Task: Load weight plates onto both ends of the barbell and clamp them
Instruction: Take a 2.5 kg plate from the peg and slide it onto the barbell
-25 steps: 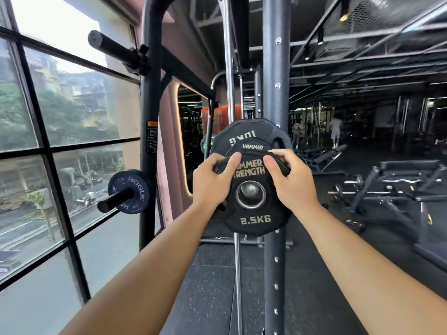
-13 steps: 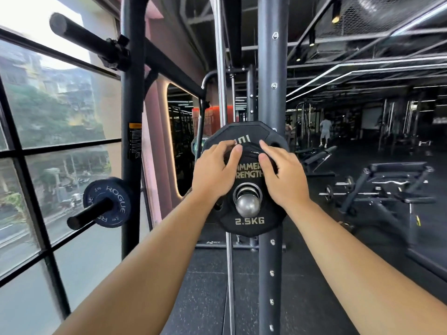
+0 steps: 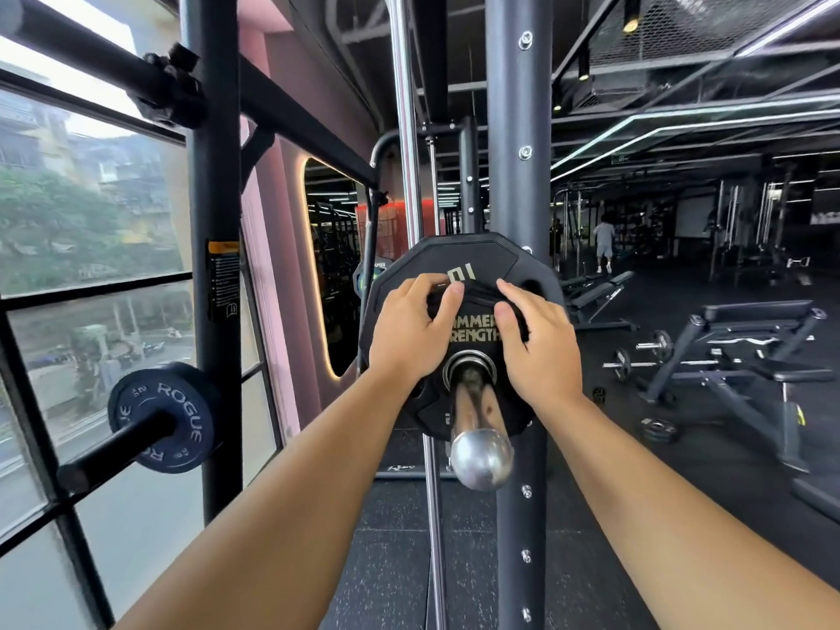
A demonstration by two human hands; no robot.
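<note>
A small black Hammer Strength plate (image 3: 475, 331) sits on the chrome barbell sleeve (image 3: 477, 420), which points toward me with its rounded end free. Flat behind the small plate is a larger black plate (image 3: 459, 259). My left hand (image 3: 411, 334) grips the small plate's upper left rim, fingers curled over its top edge. On the upper right rim my right hand (image 3: 538, 341) holds it the same way. No clamp is in sight.
A dark rack upright (image 3: 518, 129) stands just behind the plates. To the left a blue Rogue plate (image 3: 175, 416) hangs on a storage peg beside the window (image 3: 91, 220). Benches (image 3: 754, 338) and small loaded bars stand at the right; a person is far back.
The small plate has slid further along the sleeve toward the large plate, so more of the chrome sleeve end now sticks out. Both hands kept their grip on it.
</note>
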